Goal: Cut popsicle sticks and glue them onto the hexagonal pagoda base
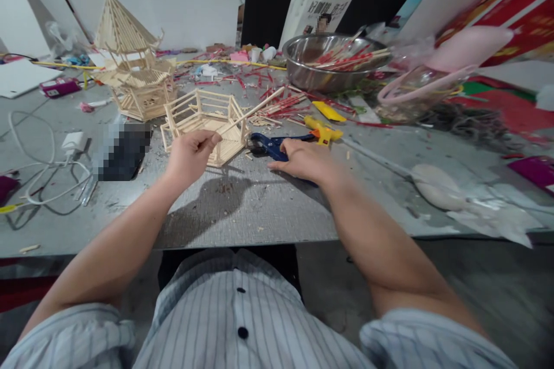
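My left hand [191,157] is closed, its fingertips pinched on a thin wooden stick [255,108] that slants up to the right. Under and behind that hand stands a low frame of pale sticks [208,121] with railings round a flat floor. My right hand [300,158] rests on blue-handled pliers [274,147], thumb and fingers apart around the handle. A yellow glue gun [322,131] lies just beyond the right hand.
A stick pagoda [136,69] stands at the back left. Nearer are a dark phone [123,153] and a white charger [74,143] with cables. A steel bowl [303,72] of sticks, a pink-handled basket [415,92] and red scraps [281,106] lie behind and right.
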A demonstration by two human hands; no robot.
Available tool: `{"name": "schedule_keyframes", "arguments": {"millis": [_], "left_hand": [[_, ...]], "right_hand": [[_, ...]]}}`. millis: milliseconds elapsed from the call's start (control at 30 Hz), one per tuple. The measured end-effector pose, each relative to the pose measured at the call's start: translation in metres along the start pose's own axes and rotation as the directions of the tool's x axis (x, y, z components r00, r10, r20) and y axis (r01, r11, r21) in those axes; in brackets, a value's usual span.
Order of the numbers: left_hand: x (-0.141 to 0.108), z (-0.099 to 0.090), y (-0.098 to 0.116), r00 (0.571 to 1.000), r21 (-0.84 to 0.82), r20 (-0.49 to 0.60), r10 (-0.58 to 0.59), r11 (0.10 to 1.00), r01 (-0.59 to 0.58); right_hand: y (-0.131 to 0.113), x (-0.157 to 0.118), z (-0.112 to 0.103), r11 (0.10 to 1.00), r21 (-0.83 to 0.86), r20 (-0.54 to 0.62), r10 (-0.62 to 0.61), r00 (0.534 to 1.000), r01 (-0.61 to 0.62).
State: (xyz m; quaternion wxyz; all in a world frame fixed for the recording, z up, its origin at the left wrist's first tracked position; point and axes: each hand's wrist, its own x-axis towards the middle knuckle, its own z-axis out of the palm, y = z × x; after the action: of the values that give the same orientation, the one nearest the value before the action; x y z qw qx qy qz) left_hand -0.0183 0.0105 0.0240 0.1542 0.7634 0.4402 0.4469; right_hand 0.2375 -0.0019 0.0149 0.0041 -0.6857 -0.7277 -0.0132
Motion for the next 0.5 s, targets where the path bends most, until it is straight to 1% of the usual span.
{"name": "schedule_keyframes", "arguments": {"millis": [100, 133, 167, 267, 333, 400, 433, 467, 500], "left_hand": [[0.000, 0.002, 0.002, 0.995, -0.098, 0.043, -0.087, 0.991, 0.091], [0.000, 0.002, 0.002, 0.993, -0.127, 0.054, -0.109, 0.985, 0.115], [0.000, 0.002, 0.002, 0.990, -0.150, 0.062, -0.129, 0.979, 0.137], [-0.001, 0.003, 0.001, 0.981, -0.219, 0.075, -0.177, 0.957, 0.190], [-0.002, 0.004, -0.001, 0.982, -0.265, 0.076, -0.174, 0.946, 0.188], [-0.003, 0.005, -0.002, 0.989, -0.299, 0.069, -0.133, 0.943, 0.147], [-0.003, 0.005, -0.002, 0.993, -0.309, 0.067, -0.102, 0.944, 0.118], [-0.004, 0.005, -0.002, 0.996, -0.316, 0.065, -0.067, 0.945, 0.085], [-0.004, 0.005, -0.003, 0.998, -0.320, 0.063, -0.028, 0.946, 0.047]], "right_hand": [[0.001, 0.002, 0.006, 0.995, -0.084, 0.099, 0.053, 0.994, -0.045], [0.003, 0.003, 0.007, 0.995, -0.084, 0.118, 0.057, 0.991, -0.047], [0.004, 0.005, 0.009, 0.997, -0.067, 0.112, 0.052, 0.992, -0.045], [0.008, 0.009, 0.011, 0.997, 0.049, -0.006, 0.063, 0.998, -0.063], [0.012, 0.011, 0.010, 0.981, 0.160, -0.099, 0.127, 0.987, -0.110], [0.019, 0.011, 0.007, 0.932, 0.329, -0.173, 0.215, 0.961, -0.149], [0.024, 0.012, 0.006, 0.891, 0.432, -0.217, 0.252, 0.943, -0.139], [0.029, 0.012, 0.005, 0.852, 0.518, -0.271, 0.243, 0.931, -0.072], [0.035, 0.014, 0.005, 0.798, 0.602, -0.316, 0.210, 0.925, 0.024]]}}
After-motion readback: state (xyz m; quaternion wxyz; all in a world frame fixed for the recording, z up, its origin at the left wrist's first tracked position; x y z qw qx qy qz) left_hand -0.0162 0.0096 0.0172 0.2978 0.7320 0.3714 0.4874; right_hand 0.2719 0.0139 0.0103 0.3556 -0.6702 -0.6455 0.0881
